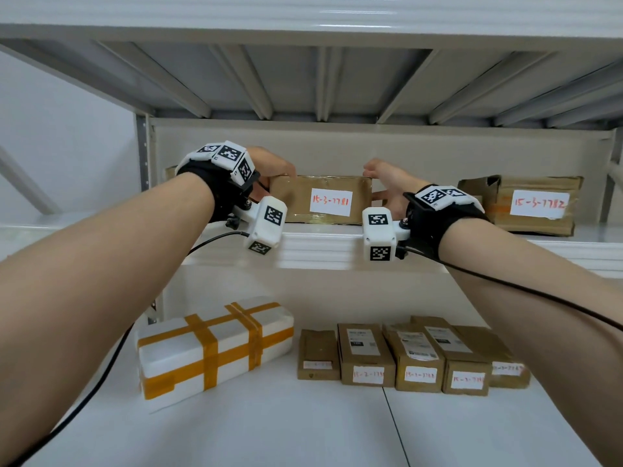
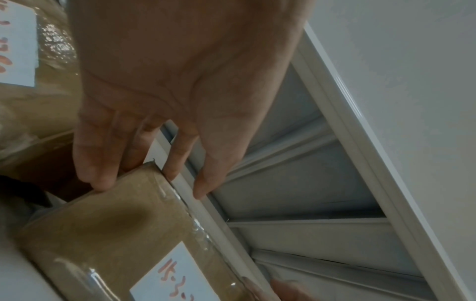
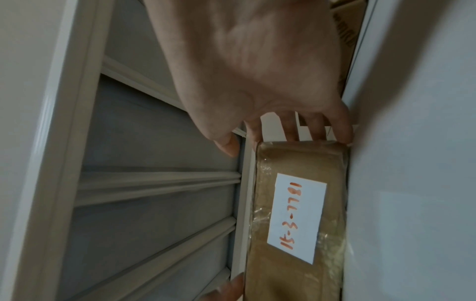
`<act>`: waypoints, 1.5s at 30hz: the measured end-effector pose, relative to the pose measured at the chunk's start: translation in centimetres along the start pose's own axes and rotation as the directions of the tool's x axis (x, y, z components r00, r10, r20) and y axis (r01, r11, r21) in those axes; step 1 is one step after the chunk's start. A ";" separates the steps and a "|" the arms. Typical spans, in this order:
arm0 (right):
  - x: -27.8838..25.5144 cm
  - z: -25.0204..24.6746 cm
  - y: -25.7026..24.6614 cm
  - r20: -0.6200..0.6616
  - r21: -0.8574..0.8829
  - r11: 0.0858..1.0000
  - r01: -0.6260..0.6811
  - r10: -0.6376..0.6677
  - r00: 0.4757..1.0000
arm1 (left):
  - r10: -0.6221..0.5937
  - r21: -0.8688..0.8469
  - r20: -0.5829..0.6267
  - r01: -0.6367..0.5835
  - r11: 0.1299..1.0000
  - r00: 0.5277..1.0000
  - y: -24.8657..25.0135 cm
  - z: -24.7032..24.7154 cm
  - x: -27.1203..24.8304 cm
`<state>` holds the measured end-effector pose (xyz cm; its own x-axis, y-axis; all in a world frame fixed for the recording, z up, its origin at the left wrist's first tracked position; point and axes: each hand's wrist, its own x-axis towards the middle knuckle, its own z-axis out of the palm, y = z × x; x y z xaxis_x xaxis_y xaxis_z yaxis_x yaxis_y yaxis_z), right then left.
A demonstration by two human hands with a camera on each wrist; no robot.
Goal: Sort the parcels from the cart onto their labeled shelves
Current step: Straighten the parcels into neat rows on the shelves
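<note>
A brown taped parcel (image 1: pixel 293 197) with a white label reading 15-3-7781 lies on the upper shelf (image 1: pixel 320 246), label facing me. My left hand (image 1: pixel 269 170) is at its left end; in the left wrist view the straight fingers (image 2: pixel 100 179) touch the end of the parcel (image 2: pixel 103 234) and the thumb hovers past its top edge. My right hand (image 1: pixel 387 183) is at the right end. In the right wrist view its fingers (image 3: pixel 316 130) reach behind the parcel (image 3: pixel 296 160), with the thumb spread clear of it.
Another parcel (image 1: pixel 526 203) labelled 15-3-7782 sits to the right on the same shelf, and a further brown parcel (image 2: pixel 38 101) lies left of my left hand. On the lower shelf lie a white foam box (image 1: pixel 215 348) with orange tape and several small labelled cartons (image 1: pixel 404 358).
</note>
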<state>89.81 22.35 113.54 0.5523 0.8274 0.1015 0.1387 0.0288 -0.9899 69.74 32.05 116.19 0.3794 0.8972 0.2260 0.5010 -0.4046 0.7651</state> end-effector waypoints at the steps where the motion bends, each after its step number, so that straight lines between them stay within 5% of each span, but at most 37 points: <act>1: 0.1 0.0 0.0 -0.004 0.002 1.000 -0.003 0.003 1.000 | -0.001 0.003 0.008 0.001 1.000 1.000 0.1 -0.1 0.0; 5: 0.5 -0.1 0.3 -0.036 0.027 0.999 -0.042 0.043 0.998 | -0.020 -0.029 -0.013 0.020 0.999 1.000 0.3 -0.9 0.7; 14: 1.9 -1.1 0.6 -0.007 -0.025 0.998 -0.061 0.061 0.998 | 0.088 -0.007 -0.322 -0.095 0.995 0.943 -0.3 -6.2 2.0; 29: 2.5 1.1 0.1 -0.079 -0.072 0.997 -0.024 0.019 0.997 | -0.101 0.269 -0.258 0.172 0.948 0.961 -5.9 -11.1 0.1; 35: 2.5 1.6 0.4 -0.122 -0.046 0.998 -0.034 0.028 0.992 | -0.029 0.453 -0.154 0.097 0.886 0.988 -5.9 -10.0 -0.4; 40: 0.8 2.3 0.6 -0.043 -0.002 0.998 -0.064 0.064 0.997 | 0.011 0.460 -0.086 0.030 0.887 0.996 -6.1 -9.5 0.2; 45: 0.1 2.5 0.9 -0.098 0.058 0.998 -0.016 0.021 0.995 | 0.038 0.446 -0.098 0.010 0.895 0.994 -6.1 -9.3 0.9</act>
<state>87.91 23.86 112.41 0.6332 0.7688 0.0895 0.0824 0.0480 -0.9954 59.82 36.99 117.33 0.3204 0.8941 0.3129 0.7992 -0.4325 0.4175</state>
